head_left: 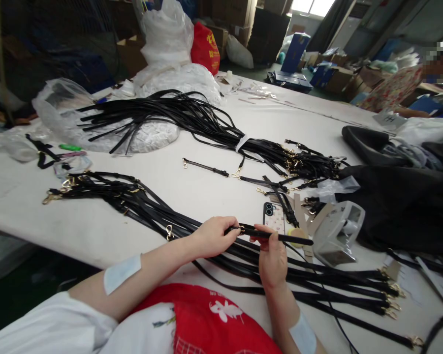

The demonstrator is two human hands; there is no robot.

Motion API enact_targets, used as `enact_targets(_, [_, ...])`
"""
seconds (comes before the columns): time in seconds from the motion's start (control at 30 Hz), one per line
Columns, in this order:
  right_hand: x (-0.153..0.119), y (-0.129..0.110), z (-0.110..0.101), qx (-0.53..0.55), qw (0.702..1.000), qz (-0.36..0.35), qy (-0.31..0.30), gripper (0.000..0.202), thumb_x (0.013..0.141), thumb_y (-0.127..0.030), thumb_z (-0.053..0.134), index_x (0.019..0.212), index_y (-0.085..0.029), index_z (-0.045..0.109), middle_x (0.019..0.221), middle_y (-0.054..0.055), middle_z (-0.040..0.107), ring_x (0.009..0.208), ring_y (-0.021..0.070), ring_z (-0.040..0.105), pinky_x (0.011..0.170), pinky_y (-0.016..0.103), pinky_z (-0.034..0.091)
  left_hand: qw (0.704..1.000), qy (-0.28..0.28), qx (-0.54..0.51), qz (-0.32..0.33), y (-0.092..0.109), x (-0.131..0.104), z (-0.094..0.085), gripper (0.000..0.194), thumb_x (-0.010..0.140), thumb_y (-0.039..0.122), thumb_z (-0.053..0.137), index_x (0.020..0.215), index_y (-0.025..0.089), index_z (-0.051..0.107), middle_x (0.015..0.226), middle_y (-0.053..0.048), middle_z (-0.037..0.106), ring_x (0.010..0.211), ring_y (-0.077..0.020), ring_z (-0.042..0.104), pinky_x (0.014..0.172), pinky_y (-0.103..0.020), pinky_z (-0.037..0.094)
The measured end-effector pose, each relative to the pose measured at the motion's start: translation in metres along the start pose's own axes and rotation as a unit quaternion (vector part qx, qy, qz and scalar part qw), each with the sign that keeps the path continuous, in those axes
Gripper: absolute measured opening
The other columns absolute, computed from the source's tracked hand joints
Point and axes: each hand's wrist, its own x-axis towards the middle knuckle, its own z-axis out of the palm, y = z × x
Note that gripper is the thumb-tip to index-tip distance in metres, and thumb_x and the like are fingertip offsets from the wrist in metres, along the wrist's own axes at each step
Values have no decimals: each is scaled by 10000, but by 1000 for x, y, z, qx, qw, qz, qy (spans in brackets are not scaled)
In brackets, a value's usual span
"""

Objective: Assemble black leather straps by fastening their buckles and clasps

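Note:
A black strap (295, 239) with a small gold buckle is held between both hands above the table. My left hand (216, 237) is closed, thumb and fingers pinching the strap beside its buckle. Close to it, my right hand (273, 258) grips the same strap, whose free end sticks out to the right. Beneath both hands runs a long bundle of black straps (162, 211) with gold clasps at its ends. Just beyond the right hand lie a phone in a patterned case (273, 216) and a short black strap with a buckle (286, 206).
Behind is a larger bundle of black straps (206, 123), tied with a white band, partly over clear plastic bags (151, 135). A white tape dispenser (339, 236) and black fabric (402, 206) are at right. Another person's patterned sleeve (395, 91) shows at far right.

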Motion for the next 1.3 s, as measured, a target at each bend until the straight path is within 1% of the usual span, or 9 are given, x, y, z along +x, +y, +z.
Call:
enact_targets(0.13, [-1,-1,3,33,999,23,15,425,976,-491,421,978,-169,699,793,52,722,710,189,677,697,337,510,1000,7,12,-2,-5,2,6,194,870,328,488,795,204,618,630,37,571,587,-128,495,556,-238,330])
enact_targets(0.3, [0,-2,1,1,999,29,16,404,979,-473,428,967,-173,699,717,31,720,680,175,686,698,323,528,999,18,32,5,-9,3,8,185,864,337,503,802,208,620,656,30,603,595,-132,512,556,-240,331])
enact_targets(0.53, [-1,-8,2,-95,995,-17,-1,167,884,-331,631,945,-196,709,771,21,734,643,156,676,662,304,562,999,21,30,5,-5,3,8,193,863,335,508,780,198,617,653,20,612,595,-134,521,562,-237,349])
enact_targets(0.67, [-2,-9,3,-108,994,-25,-4,160,887,-315,624,954,-203,717,739,15,717,661,162,676,672,313,575,999,20,39,3,-4,3,8,188,856,328,512,787,195,627,642,21,607,586,-135,519,557,-238,349])
enact_targets(0.8, [-5,-6,5,-117,992,-38,-7,141,887,-297,624,943,-211,720,849,39,724,675,170,681,672,332,583,998,22,63,-3,-1,2,8,176,836,316,522,770,195,632,625,20,598,566,-136,505,543,-243,341])
enact_targets(1.03, [-8,-13,6,-178,978,-96,-50,147,914,-254,566,932,-216,706,879,56,708,829,216,664,772,376,543,996,27,87,6,5,0,16,139,829,267,526,775,194,631,639,3,623,573,-150,537,541,-253,345])
enact_targets(1.17, [-1,-21,0,-125,983,-135,26,188,942,-255,487,1024,-224,654,1029,63,655,980,220,602,958,432,437,997,22,43,53,5,0,17,155,823,328,609,897,194,624,786,-13,679,697,-167,606,628,-253,417])
enact_targets(1.23, [2,-22,-2,-62,991,-111,42,197,934,-265,498,1091,-240,614,1061,50,626,880,187,594,970,435,413,998,18,28,61,4,0,17,158,807,314,647,901,190,621,823,-16,689,728,-166,616,654,-248,432])
enact_targets(1.3, [2,-23,-4,-17,997,-73,20,251,947,-342,474,1158,-256,578,1008,37,611,786,167,569,939,421,420,997,9,29,64,3,-1,18,129,816,298,652,875,186,629,806,-13,690,710,-159,614,646,-243,432])
